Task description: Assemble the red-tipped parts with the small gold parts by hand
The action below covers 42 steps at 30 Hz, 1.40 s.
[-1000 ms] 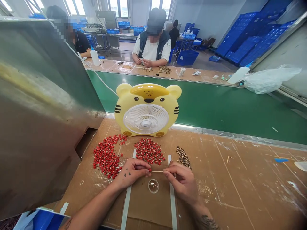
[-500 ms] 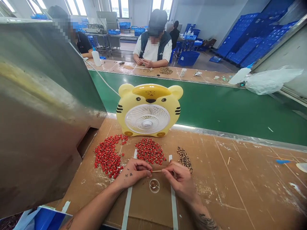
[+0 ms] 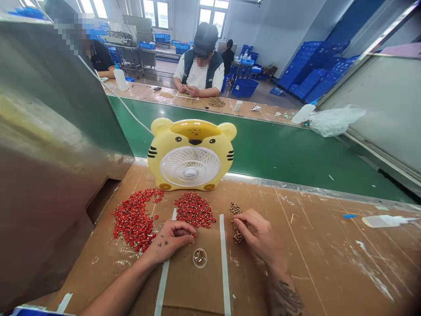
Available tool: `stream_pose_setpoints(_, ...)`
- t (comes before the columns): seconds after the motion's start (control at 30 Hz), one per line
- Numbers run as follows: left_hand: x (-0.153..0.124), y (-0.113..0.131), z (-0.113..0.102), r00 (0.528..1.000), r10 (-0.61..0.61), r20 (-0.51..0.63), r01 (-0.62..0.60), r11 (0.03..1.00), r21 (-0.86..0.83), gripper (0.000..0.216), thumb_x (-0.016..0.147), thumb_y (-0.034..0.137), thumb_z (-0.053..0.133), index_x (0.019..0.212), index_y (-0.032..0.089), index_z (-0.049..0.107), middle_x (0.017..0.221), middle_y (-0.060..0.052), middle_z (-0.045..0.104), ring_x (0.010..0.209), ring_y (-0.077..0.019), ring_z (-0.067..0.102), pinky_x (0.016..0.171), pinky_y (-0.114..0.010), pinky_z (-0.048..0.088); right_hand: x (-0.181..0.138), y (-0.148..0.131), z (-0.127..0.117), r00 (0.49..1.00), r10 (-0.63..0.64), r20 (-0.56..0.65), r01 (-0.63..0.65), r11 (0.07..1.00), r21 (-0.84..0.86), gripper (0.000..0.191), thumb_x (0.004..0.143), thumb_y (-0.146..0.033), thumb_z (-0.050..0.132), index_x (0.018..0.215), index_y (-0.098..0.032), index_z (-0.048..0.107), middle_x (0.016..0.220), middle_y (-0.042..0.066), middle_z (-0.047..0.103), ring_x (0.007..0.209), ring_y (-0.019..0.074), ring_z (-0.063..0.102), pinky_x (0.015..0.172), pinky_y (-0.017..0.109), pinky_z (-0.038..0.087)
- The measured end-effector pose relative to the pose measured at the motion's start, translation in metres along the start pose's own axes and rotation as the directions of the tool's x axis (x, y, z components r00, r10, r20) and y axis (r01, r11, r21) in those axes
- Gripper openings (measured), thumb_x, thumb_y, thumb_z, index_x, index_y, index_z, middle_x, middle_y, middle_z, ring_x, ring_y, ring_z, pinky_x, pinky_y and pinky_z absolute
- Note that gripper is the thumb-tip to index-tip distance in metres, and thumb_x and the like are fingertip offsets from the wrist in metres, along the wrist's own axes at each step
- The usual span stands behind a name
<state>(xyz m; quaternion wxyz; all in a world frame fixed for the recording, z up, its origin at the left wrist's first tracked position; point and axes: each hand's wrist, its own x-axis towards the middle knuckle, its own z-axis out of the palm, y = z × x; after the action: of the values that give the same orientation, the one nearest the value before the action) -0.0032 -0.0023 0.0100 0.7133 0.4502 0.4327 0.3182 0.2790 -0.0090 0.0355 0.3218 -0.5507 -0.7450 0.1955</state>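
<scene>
My left hand (image 3: 171, 239) rests on the cardboard with its fingers pinched together near the front of the middle pile of small red pieces (image 3: 194, 210); what it pinches is too small to make out. My right hand (image 3: 258, 235) lies over the pile of small brown-gold pieces (image 3: 235, 209), fingers curled down onto them. A small clear round dish (image 3: 199, 257) sits on the cardboard between the two hands. A larger pile of red pieces (image 3: 134, 218) lies left of my left hand.
A yellow tiger-shaped desk fan (image 3: 190, 156) stands behind the piles. A grey metal machine housing (image 3: 49, 153) fills the left. The green conveyor belt (image 3: 279, 149) runs behind. A squeeze bottle (image 3: 383, 220) lies at right. Other people sit across the belt.
My right hand left the thin stick it held up to my left hand and moved right onto the brown-gold pile. The view shifted right and down.
</scene>
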Motion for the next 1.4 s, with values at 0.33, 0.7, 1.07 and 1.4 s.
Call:
stream_pose_setpoints(0.33, 0.000, 0.000, 0.000, 1.000, 0.005, 0.014, -0.005, 1.000, -0.010, 0.019, 0.071, 0.025, 0.078, 0.085, 0.014, 0.073, 0.071, -0.002, 0.073, 0.067, -0.0137, 0.065, 0.066, -0.022, 0.046, -0.001, 0.026, -0.002, 0.996, 0.031, 0.087, -0.016, 0.986, -0.166, 0.011, 0.088, -0.020, 0.064, 0.093, -0.022, 0.074, 0.087, 0.006, 0.069, 0.088, 0.0244, 0.056, 0.077, 0.040, 0.048)
stream_pose_setpoints(0.7, 0.003, -0.006, 0.000, 1.000, 0.028, 0.011, -0.027, 0.998, -0.053, 0.024, 0.069, 0.030, 0.081, 0.084, 0.013, 0.073, 0.070, -0.003, 0.071, 0.064, -0.0141, 0.064, 0.065, -0.024, 0.047, 0.005, 0.022, 0.008, 0.998, 0.007, 0.059, 0.006, 0.975, -0.224, 0.015, 0.086, -0.017, 0.058, 0.075, -0.020, 0.068, 0.078, 0.006, 0.067, 0.080, 0.0239, 0.056, 0.073, 0.038, 0.047)
stream_pose_setpoints(1.07, 0.004, -0.008, 0.008, 0.988, 0.111, -0.109, -0.122, 0.987, -0.106, 0.022, 0.067, 0.028, 0.080, 0.080, 0.012, 0.071, 0.071, -0.006, 0.075, 0.066, -0.0172, 0.070, 0.069, -0.027, 0.053, -0.001, -0.025, 0.057, 0.996, 0.072, 0.043, -0.084, 0.876, 0.475, 0.020, 0.089, -0.036, 0.063, 0.093, -0.020, 0.076, 0.089, 0.008, 0.072, 0.083, 0.0214, 0.067, 0.072, 0.031, 0.056)
stream_pose_setpoints(1.4, 0.001, -0.008, 0.015, 0.971, 0.206, -0.126, -0.206, 0.978, 0.012, 0.014, 0.073, 0.024, 0.076, 0.082, 0.014, 0.071, 0.078, -0.005, 0.073, 0.074, -0.0167, 0.068, 0.072, -0.025, 0.053, -0.005, -0.038, 0.083, 0.958, 0.260, 0.120, -0.272, 0.698, 0.662, 0.031, 0.080, -0.049, 0.073, 0.086, -0.018, 0.074, 0.082, 0.010, 0.075, 0.077, 0.0232, 0.071, 0.070, 0.034, 0.060)
